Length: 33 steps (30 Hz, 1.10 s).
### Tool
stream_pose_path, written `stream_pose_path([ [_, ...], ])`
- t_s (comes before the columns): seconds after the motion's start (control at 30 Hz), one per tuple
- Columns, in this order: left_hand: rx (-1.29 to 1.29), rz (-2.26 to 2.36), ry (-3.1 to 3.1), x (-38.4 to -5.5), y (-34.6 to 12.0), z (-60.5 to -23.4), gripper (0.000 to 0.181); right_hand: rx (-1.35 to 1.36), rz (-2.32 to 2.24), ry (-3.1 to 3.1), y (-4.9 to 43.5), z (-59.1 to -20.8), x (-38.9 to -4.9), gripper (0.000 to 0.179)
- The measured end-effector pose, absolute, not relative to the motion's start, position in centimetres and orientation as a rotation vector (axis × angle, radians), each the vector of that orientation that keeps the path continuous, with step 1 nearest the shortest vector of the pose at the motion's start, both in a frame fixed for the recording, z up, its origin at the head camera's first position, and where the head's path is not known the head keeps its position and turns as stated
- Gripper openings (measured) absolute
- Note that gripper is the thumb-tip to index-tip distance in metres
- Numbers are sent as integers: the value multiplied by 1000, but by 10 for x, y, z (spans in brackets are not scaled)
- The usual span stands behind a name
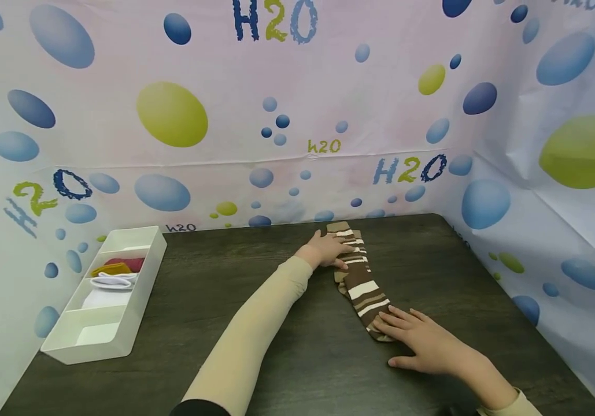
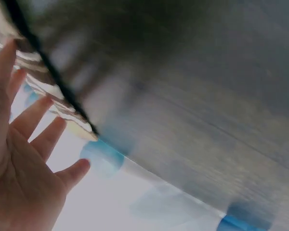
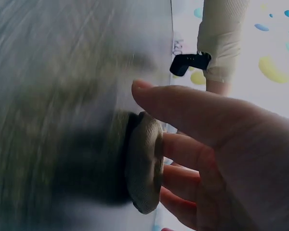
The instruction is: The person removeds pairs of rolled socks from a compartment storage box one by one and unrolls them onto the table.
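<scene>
A pair of brown, tan and white striped socks (image 1: 363, 289) lies stretched out on the dark table, one layered mostly over the other. My left hand (image 1: 324, 249) rests on their upper part near the cuffs with its fingers spread. In the left wrist view, the left hand (image 2: 26, 163) has extended fingers beside the striped fabric (image 2: 43, 79). At the toe end, the fingertips of my right hand (image 1: 429, 342) touch the socks, thumb held apart. The right wrist view shows the rounded tan sock end (image 3: 145, 166) against the fingers of the right hand (image 3: 221, 125).
On the table's left side stands a white divided box (image 1: 143, 300). Folded red (image 1: 133, 264), mustard (image 1: 111, 268) and white (image 1: 115, 281) cloth items sit in its compartments. A sheet printed with bubbles (image 1: 224, 133) borders the dark table (image 1: 214, 271) at the back and sides.
</scene>
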<state>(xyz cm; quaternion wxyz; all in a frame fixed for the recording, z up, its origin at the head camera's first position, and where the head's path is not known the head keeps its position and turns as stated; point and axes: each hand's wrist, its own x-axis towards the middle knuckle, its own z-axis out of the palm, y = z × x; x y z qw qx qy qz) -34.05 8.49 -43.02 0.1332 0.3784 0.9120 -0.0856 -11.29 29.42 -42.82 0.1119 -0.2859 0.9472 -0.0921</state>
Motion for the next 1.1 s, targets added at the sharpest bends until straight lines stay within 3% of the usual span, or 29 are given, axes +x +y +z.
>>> stream_pose_path([
  [0.13,1121,-156,2587,-336,88,-434,61,-829,-296,2746,290,-428,-112,75],
  [0.47,1077,-142,2589,-325,99,-439,69,-676,-356,2729,295,-427,-110,67],
  [1.1,1075,-189,2549,-320,170,-423,67,-314,-508,2832,345,-423,-109,46],
])
